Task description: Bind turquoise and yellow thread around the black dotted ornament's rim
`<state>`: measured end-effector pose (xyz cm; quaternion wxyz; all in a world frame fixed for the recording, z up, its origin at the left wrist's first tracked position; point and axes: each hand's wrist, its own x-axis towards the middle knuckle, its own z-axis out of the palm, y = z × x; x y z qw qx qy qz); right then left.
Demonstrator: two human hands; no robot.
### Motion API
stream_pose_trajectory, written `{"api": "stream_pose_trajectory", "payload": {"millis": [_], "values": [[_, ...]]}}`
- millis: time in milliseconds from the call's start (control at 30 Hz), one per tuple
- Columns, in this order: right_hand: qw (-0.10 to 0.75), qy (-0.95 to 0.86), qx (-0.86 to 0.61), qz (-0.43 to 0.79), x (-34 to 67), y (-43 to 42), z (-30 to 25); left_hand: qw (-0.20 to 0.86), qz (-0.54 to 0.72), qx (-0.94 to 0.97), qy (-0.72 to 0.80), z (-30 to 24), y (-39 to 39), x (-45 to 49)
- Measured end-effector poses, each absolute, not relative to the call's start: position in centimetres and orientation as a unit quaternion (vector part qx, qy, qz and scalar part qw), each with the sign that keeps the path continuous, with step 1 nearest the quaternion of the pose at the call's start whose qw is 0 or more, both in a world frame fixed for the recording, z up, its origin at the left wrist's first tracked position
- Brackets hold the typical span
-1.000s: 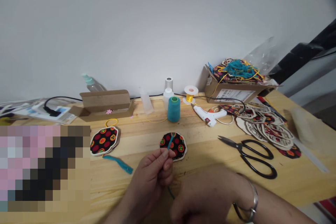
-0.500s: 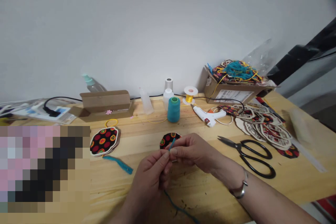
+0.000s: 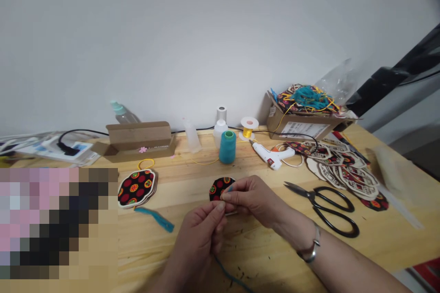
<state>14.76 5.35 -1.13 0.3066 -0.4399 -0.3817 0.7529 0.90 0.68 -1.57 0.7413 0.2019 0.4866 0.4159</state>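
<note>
My left hand point(image 3: 206, 224) and my right hand point(image 3: 252, 198) meet at the fingertips in front of me, both pinching teal thread point(image 3: 233, 278). A small teal end shows at the right fingertips, while the longer strand trails down below my left hand. Partly hidden behind the fingers lies a black patterned fabric piece point(image 3: 219, 187) with red and orange motifs. Further back stands a teal thread spool point(image 3: 227, 149). To the left, a stack of patterned plaques point(image 3: 136, 187) has a yellow loop on top and a teal tassel point(image 3: 156, 219) below.
Black scissors point(image 3: 319, 203) lie right of my hands, points leftward. Behind them are a white glue gun point(image 3: 273, 153), a yellow cord spool point(image 3: 248, 129) and piled plaques point(image 3: 354, 174). A full cardboard box point(image 3: 299, 128) stands back right; an open carton point(image 3: 137, 139) sits back left.
The teal thread end that stuck up above my fingertips has dropped mostly out of sight into the pinch. My hands stay together; the camera view has tilted slightly.
</note>
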Motion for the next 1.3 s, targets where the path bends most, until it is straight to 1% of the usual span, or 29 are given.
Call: {"api": "stream_pose_trajectory", "payload": {"millis": [233, 400, 600, 867, 1133, 1300], "values": [[0.323, -0.373, -0.447, 0.746, 14.3, 5.4, -0.9, 0.742, 0.421, 0.204, 0.480, -1.6, 0.6, 1.0], [0.364, -0.309, -0.427, 0.768, 15.2, 6.6, 0.1, 0.744, 0.423, 0.199, 0.477, -1.9, 0.6, 1.0], [0.404, -0.313, -0.416, 0.752, 16.4, 9.2, 1.8, 0.745, 0.433, 0.199, 0.468, -2.1, 0.6, 0.9], [0.422, -0.335, -0.395, 0.744, 16.4, 12.0, 4.5, 0.744, 0.444, 0.189, 0.462, -2.2, 0.7, 0.7], [0.413, -0.369, -0.380, 0.741, 15.8, 13.9, 8.3, 0.734, 0.456, 0.185, 0.468, -1.6, 0.6, 0.6], [0.410, -0.474, -0.359, 0.692, 15.5, 14.0, 10.5, 0.738, 0.457, 0.176, 0.464, -1.3, 0.6, 0.7]]}}
